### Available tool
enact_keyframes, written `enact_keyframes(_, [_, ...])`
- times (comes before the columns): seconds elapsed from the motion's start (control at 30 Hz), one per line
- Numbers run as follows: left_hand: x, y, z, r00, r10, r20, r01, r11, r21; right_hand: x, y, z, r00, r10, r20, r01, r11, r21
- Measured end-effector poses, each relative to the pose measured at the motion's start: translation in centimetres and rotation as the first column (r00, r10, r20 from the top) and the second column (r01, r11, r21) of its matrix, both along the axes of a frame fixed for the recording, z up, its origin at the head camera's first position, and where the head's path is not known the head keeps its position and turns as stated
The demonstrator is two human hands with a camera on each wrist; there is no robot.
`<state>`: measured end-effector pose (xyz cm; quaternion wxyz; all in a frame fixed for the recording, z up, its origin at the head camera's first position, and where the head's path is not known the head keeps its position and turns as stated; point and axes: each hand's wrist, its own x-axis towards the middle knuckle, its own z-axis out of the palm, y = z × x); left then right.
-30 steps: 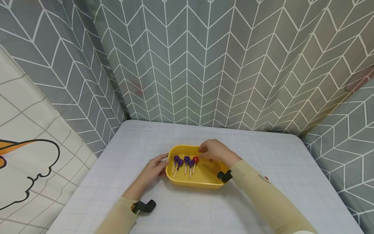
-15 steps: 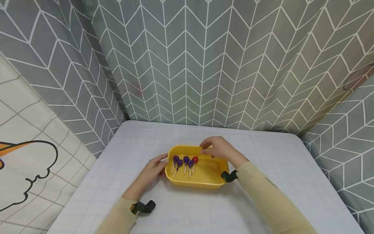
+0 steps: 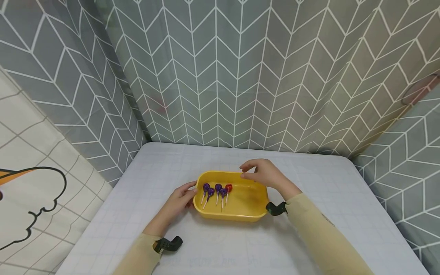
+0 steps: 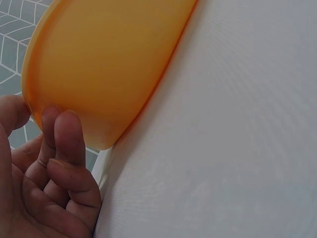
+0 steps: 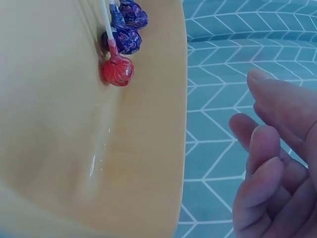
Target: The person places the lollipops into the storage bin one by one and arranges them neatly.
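A yellow plastic tray [image 3: 247,219] stands on the table, with several purple-wrapped lollipops [image 3: 211,192] and a red one [image 3: 228,188] in its left half, sticks pointing toward the person. My left hand [image 3: 180,198] holds the tray's left end, thumb at the rim and fingers against the outside wall; the left wrist view shows these fingers [image 4: 69,136] on the wall. Over the back right rim hovers my right hand [image 3: 262,173], its fingers loosely bent and nothing between them. In the right wrist view that hand [image 5: 282,163] is apart from the tray's rim.
A white cloth covers the table [image 3: 213,248]. Grey curtains [image 3: 220,76] with white chevron lines hang behind it and at the sides. At the left is a white gridded sheet [image 3: 27,214] with a cartoon outline. Each wrist wears a black camera mount [image 3: 276,208].
My right hand has drawn away from the red lollipop, up and to the right toward the back rim, and its fingers have spread. My left hand stays on the tray.
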<state>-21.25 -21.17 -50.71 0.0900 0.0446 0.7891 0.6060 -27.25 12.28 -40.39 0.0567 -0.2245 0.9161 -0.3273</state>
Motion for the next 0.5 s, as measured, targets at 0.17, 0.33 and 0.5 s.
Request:
enact_keyframes(0.17, [-0.2,-0.2,-0.5,1.0,-0.006,0.003,0.006,1.0,0.022,0.4,0.8,0.1,0.999,-0.032,-0.009,0.032,0.999,-0.015])
enact_keyframes(0.33, [-0.2,-0.2,-0.5,1.0,-0.004,0.008,0.004,1.0,0.016,0.8,1.9,0.2,0.998,-0.065,-0.004,0.065,0.997,-0.034])
enact_keyframes(0.5, [-0.2,-0.2,-0.5,1.0,0.005,0.001,-0.005,1.0,0.002,1.3,3.1,0.1,0.996,-0.094,0.004,0.094,0.994,-0.051])
